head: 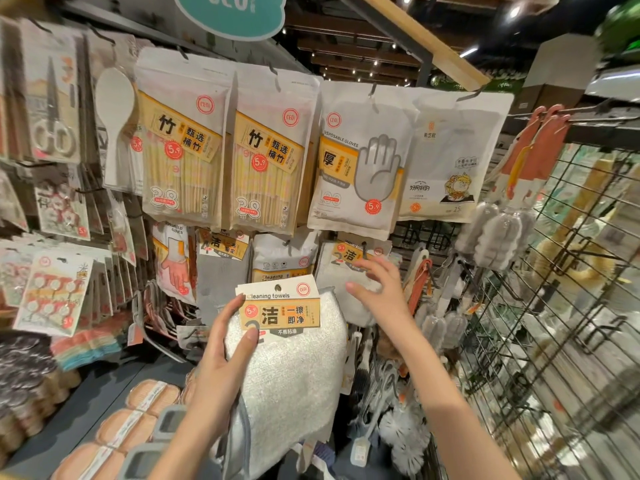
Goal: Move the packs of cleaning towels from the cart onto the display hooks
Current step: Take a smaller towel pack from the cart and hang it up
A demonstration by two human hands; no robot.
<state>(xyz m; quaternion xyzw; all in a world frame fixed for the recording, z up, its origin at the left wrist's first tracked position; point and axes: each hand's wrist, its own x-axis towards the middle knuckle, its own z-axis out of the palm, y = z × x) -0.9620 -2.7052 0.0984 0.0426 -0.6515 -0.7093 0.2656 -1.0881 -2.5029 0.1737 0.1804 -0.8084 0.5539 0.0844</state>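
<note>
The left hand grips a white fluffy cleaning-towel pack with a yellow card header, thumb on the header's corner, near the middle of the display. The right hand, fingers spread and holding nothing, reaches toward the hung white towel pack farther right. The pack looks light, soft and floppy; only the card is stiff, so holding by the header near its hang hole seems best.

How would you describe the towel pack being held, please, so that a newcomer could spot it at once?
Start at the two big bamboo chopstick bags on the top row, then drop to the bottom centre. There the left hand grips a white fluffy towel pack. Unlike the packs hanging behind it, it is off the hooks, and its card reads "Cleaning towels" in full.
</note>
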